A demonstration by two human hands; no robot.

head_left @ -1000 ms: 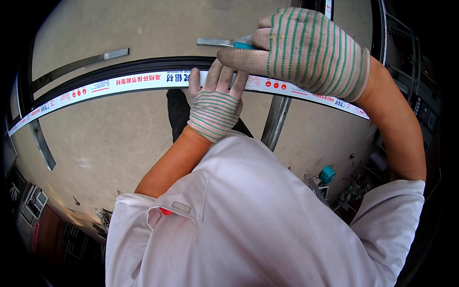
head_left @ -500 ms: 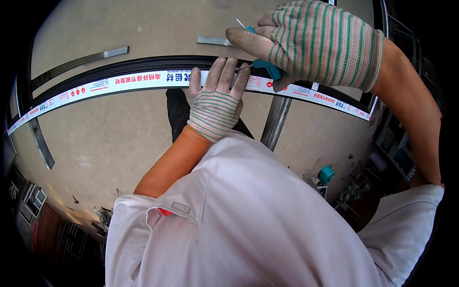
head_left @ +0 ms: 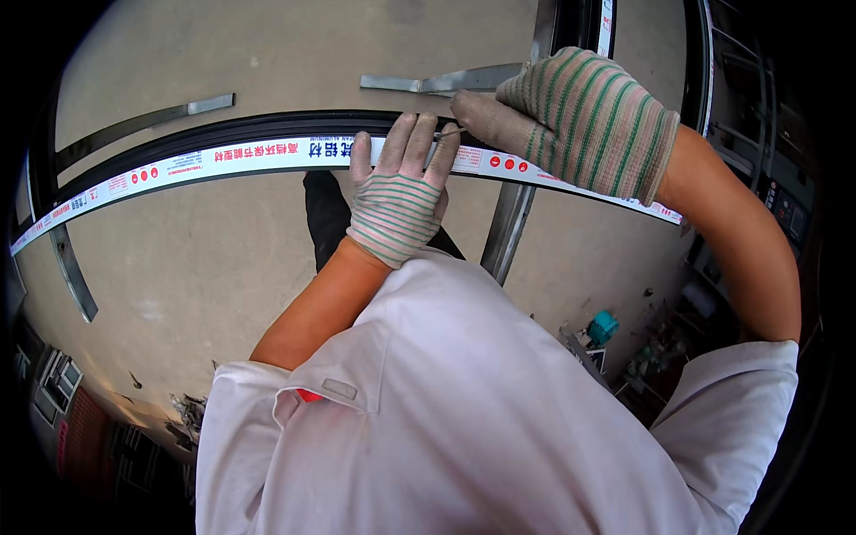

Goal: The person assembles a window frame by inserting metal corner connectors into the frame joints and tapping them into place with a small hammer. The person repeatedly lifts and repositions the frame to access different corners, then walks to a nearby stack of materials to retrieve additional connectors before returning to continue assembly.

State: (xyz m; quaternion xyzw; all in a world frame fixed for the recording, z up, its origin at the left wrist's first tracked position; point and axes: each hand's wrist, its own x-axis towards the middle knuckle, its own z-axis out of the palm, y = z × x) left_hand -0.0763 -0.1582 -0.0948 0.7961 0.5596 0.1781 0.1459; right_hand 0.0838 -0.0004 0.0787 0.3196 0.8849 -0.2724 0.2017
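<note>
A long dark frame profile (head_left: 214, 143) runs across in front of me, its near face covered by white printed film. My left hand (head_left: 397, 196), in a striped glove, rests on it with fingers stretched out and spread. Just right of it, my right hand (head_left: 580, 125), in a matching glove, is closed around a tool. From its fingers a thin metal shaft (head_left: 455, 132) points left and reaches my left forefinger. The tool's teal handle, seen half a second ago, is hidden inside the glove now.
Grey metal bars (head_left: 510, 232) lie beneath and beyond the profile, another (head_left: 390, 84) past my hands. An upright dark frame member (head_left: 580, 27) runs away at the right. On the floor, lower right, a teal object (head_left: 603, 327) sits among clutter.
My right hand has moved down and turned, bringing the tool's handle out of sight in the glove. More of the frame at the upper right now shows. My left hand stays put.
</note>
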